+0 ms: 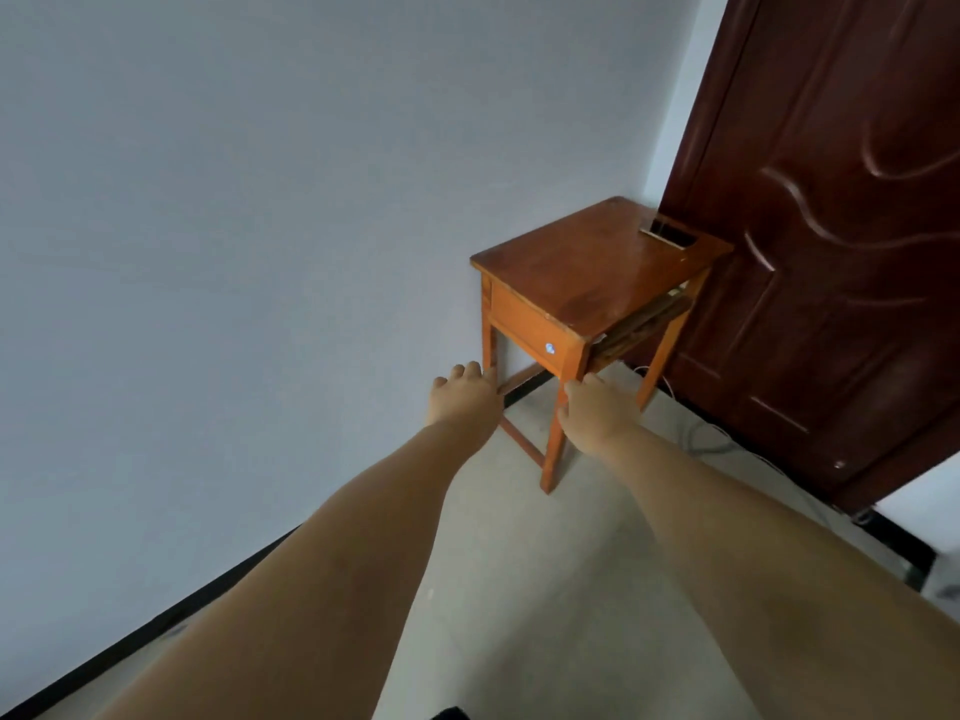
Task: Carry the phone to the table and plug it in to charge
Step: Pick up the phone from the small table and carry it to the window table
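Note:
A small orange-brown wooden table (571, 272) stands in the corner against the pale wall. At its far right corner is a dark rectangular shape (670, 235); I cannot tell whether it is a phone or an opening in the top. Both my bare arms reach forward towards the table. My left hand (465, 394) is by the table's left front leg, back up, fingers loosely apart, with nothing visible in it. My right hand (597, 407) hangs in front of the near leg, fingers slightly bent, and nothing shows in it either. Both palms are hidden.
A dark red-brown door (831, 252) stands right behind the table. Thin grey and white cables (701, 439) lie on the pale floor beside the table's right legs. A black skirting strip (208, 589) runs along the wall on the left.

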Available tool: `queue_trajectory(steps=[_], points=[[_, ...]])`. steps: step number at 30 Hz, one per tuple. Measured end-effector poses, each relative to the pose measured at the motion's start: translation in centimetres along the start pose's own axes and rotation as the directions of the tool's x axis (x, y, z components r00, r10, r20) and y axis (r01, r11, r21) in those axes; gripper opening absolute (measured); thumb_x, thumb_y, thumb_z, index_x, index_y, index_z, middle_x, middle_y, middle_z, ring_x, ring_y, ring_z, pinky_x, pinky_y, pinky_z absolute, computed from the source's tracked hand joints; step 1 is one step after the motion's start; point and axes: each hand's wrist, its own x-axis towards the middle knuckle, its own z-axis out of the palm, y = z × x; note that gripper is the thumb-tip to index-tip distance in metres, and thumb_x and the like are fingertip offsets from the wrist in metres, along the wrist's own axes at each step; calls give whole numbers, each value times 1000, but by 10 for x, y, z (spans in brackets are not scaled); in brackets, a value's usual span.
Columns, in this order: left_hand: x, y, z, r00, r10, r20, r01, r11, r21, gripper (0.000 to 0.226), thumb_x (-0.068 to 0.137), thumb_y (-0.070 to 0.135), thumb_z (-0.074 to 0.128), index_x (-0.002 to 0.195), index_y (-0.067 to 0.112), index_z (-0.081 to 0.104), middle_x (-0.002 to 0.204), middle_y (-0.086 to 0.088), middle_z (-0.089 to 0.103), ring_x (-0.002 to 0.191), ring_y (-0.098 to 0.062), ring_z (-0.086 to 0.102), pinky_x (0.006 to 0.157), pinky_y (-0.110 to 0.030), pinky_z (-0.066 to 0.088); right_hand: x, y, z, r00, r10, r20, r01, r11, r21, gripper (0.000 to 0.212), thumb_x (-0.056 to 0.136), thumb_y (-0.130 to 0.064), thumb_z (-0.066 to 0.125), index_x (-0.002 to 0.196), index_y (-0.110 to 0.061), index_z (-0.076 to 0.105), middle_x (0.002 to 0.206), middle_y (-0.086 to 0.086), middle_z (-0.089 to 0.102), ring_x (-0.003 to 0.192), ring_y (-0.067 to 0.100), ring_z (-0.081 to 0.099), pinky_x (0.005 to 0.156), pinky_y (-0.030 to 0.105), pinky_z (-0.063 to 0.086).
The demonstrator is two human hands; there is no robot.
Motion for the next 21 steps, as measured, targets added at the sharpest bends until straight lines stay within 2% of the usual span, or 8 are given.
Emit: queue_trajectory(steps=[8, 16, 21], points=[[181, 41, 16, 999, 43, -14, -43, 999, -9, 32, 94, 26, 38, 122, 11, 45, 124, -12, 51, 117, -29, 44, 92, -40, 37, 157, 86, -6, 998, 58, -24, -58, 998, -10, 32, 95, -31, 39, 117, -12, 53, 123, 11, 53, 119, 29, 46, 92, 45, 44], [364, 76, 9, 995, 95, -29, -96, 994, -60, 32, 93, 24, 43, 122, 12, 47, 123, -12, 52, 117, -30, 45, 92, -44, 40, 313, 169, -37, 992, 127, -6, -127, 991, 36, 38, 97, -30, 36, 130, -15, 45, 128, 11, 52, 119, 30, 47, 90, 44, 45], [452, 114, 23, 993, 119, -4, -119, 991, -68, 38, 92, 20, 50, 129, 14, 45, 131, -11, 51, 121, -30, 45, 99, -44, 40, 385, 227, -36, 986, 161, 29, -163, 985, 59, 36, 96, -28, 36, 127, -15, 48, 127, 11, 52, 117, 30, 47, 88, 43, 44]])
